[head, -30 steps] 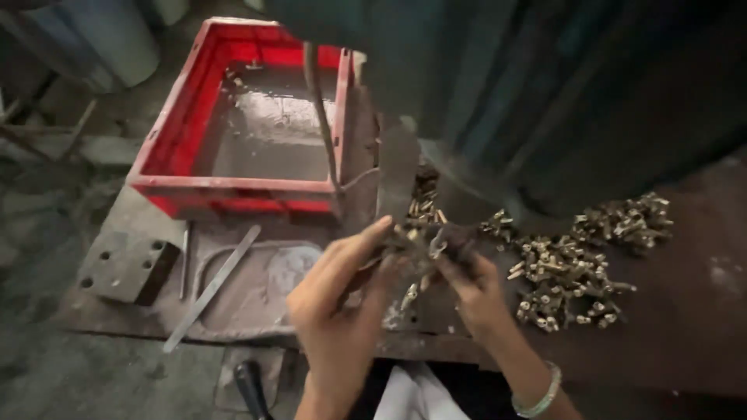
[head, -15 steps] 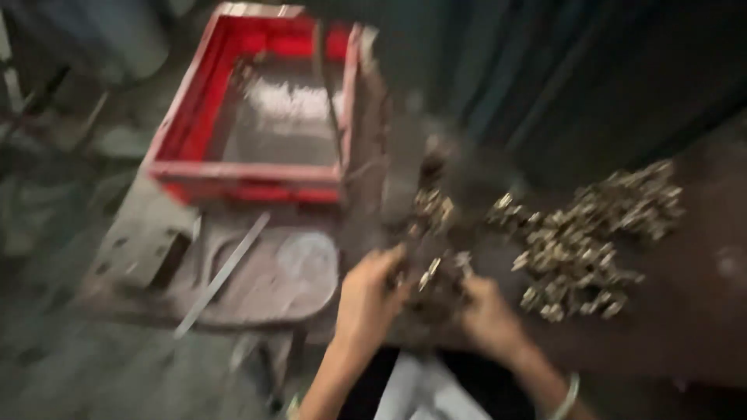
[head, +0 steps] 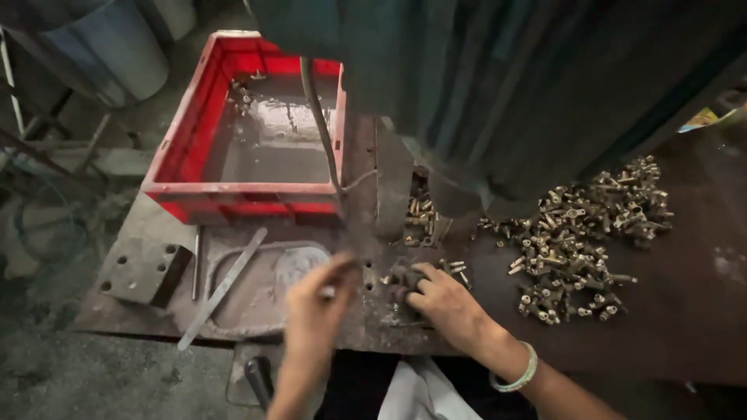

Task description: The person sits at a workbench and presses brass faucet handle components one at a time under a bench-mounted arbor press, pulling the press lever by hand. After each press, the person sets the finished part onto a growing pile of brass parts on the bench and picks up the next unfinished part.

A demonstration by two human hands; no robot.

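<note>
Brass fittings lie heaped at centre right, within reach. Right hand cups a few dark pieces on the tabletop; left hand pinches one small part beside the red crate.

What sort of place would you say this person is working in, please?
Most likely a small metalworking workshop: a heap of small brass parts lies on a worn metal bench, a red plastic crate stands beside it, and a dark green machine stands over the hands.
</note>
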